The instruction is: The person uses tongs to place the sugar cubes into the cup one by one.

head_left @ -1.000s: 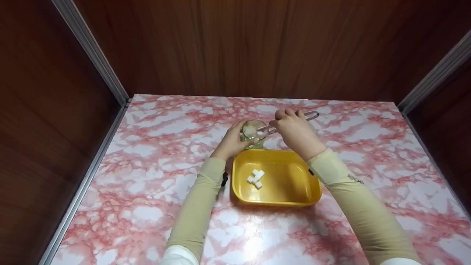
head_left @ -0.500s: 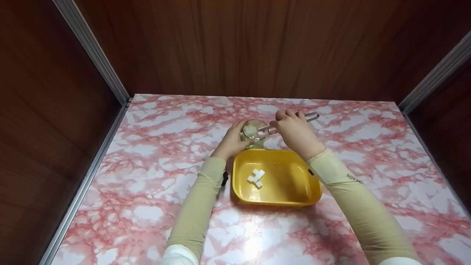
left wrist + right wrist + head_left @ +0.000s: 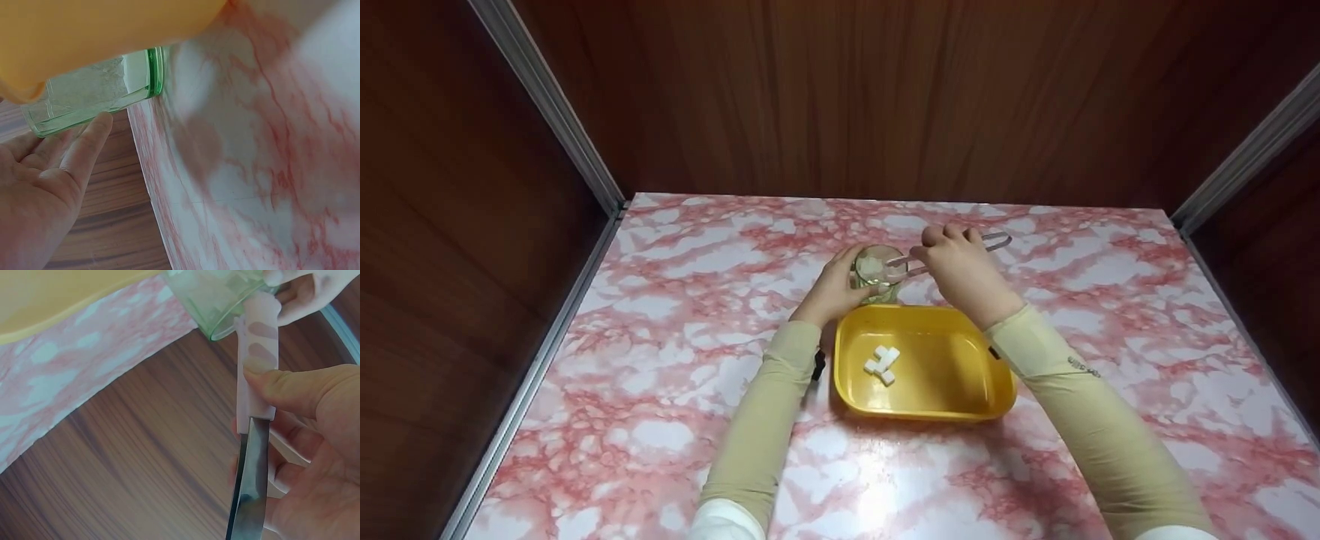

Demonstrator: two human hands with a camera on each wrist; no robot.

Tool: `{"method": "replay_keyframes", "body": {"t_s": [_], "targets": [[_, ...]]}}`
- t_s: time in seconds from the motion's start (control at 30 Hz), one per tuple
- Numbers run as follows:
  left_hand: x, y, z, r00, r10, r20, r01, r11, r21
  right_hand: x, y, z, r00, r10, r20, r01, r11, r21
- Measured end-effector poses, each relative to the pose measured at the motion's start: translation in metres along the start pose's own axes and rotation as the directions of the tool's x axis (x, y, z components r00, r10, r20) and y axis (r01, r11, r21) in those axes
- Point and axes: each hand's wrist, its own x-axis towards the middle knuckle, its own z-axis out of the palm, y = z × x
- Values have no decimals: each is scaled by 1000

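A green-tinted glass (image 3: pixel 891 295) with white pieces in it stands just behind the yellow box (image 3: pixel 949 375). My left hand (image 3: pixel 834 289) holds the glass from its left side, thumb at the near side and fingers at the far side. In the left wrist view, fingers reach along the glass wall (image 3: pixel 84 93). My right hand (image 3: pixel 966 271) pinches metal tongs (image 3: pixel 256 467) with pink sleeves. The tong tips are at the glass mouth, slightly apart, and I see no cube between them. Several white cubes (image 3: pixel 883 364) lie in the left part of the box.
The box sits on a red and white marbled tabletop (image 3: pixel 682 435). Dark wood panels (image 3: pixel 840 97) rise behind and at both sides, with metal edge strips (image 3: pixel 540 112) at the corners.
The tong tips have spread a little, and the white cube seen between them earlier is no longer there. Both hands have stayed nearly in place.
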Motion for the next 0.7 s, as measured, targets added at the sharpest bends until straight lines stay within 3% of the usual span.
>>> {"method": "replay_keyframes", "body": {"t_s": [0.53, 0.7], "targets": [[-1, 2, -1, 1000, -30, 6, 30, 999, 29, -14, 3, -7, 999, 29, 21, -31, 997, 69], [-1, 1, 0, 1000, -31, 3, 31, 999, 18, -26, 1, -7, 1000, -5, 10, 4, 998, 61]]}}
